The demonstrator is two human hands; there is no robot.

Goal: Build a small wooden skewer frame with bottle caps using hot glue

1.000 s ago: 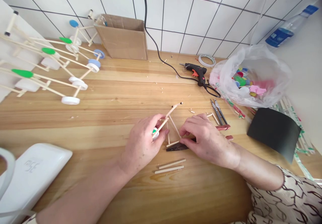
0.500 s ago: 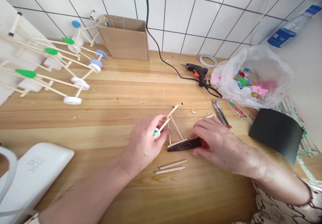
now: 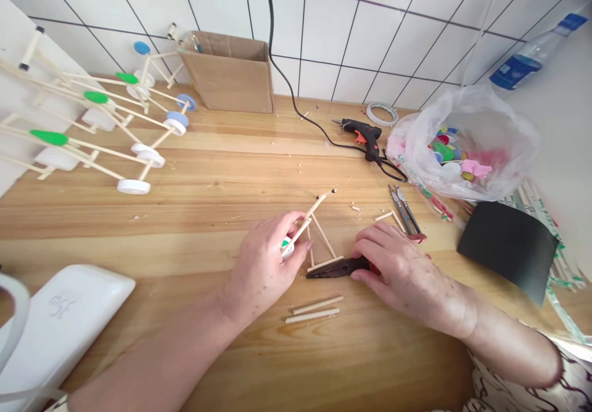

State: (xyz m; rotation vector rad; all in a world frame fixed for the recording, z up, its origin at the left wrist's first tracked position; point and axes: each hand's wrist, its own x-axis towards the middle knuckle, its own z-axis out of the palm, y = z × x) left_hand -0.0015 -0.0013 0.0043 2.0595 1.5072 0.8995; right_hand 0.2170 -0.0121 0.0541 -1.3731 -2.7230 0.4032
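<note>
My left hand [image 3: 271,255] is closed on a small frame of thin wooden sticks [image 3: 322,235], with a white and green round piece [image 3: 287,247] between the fingers. Black tips mark the frame's upper end. My right hand [image 3: 398,270] grips black pliers [image 3: 337,268], whose jaws lie along the frame's lower crosswise stick. Two loose sticks [image 3: 314,311] rest on the table just below the pliers.
Stick models with wheels [image 3: 134,186] stand at the left, near a cardboard box [image 3: 229,79]. A glue gun [image 3: 365,135], plastic bag [image 3: 509,147], scissors-like tool [image 3: 404,210] and black sheet [image 3: 509,239] lie right. A white device [image 3: 69,319] sits lower left.
My right hand has shifted slightly on the pliers, its fingers nearer the jaws, and more of the small sticks behind it shows. My left hand is nearly unchanged.
</note>
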